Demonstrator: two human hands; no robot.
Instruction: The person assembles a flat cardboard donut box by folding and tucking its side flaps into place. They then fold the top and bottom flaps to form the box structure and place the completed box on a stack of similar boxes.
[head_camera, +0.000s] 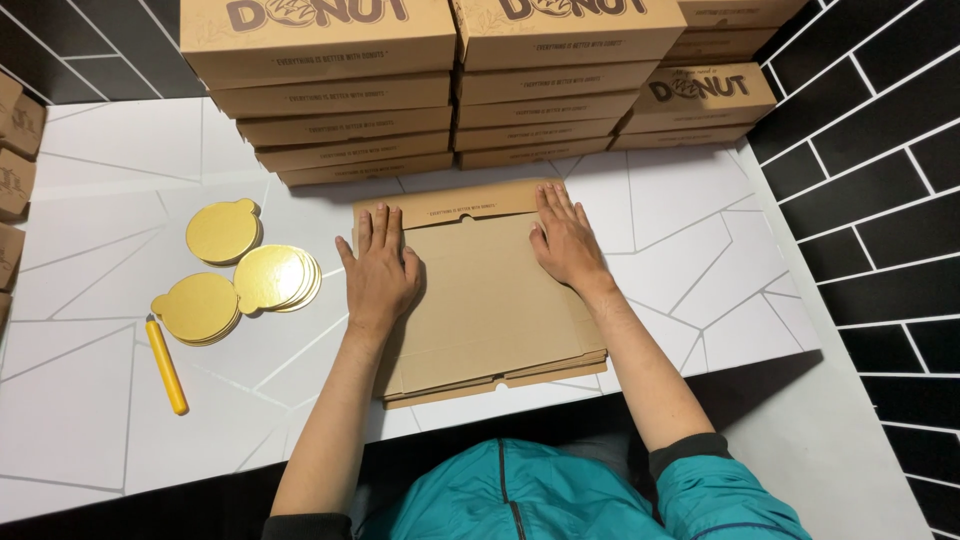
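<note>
Both hands, left (380, 272) and right (565, 240), press flat and open-palmed on what looks like stacked flat cardboard boxes (485, 300).

Plain brown flat cardboard (490, 300) lies on a white bench (100, 400) patterned with thin grey lines. Gold discs (222, 231) sit beside a yellow stick (166, 364).

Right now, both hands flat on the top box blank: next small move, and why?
Probably fold up the far flap. The left hand and right hand lie palm-down on the top flat cardboard blank of a small stack, fingertips at that flap's crease, and folded boxes are already stacked behind.
</note>
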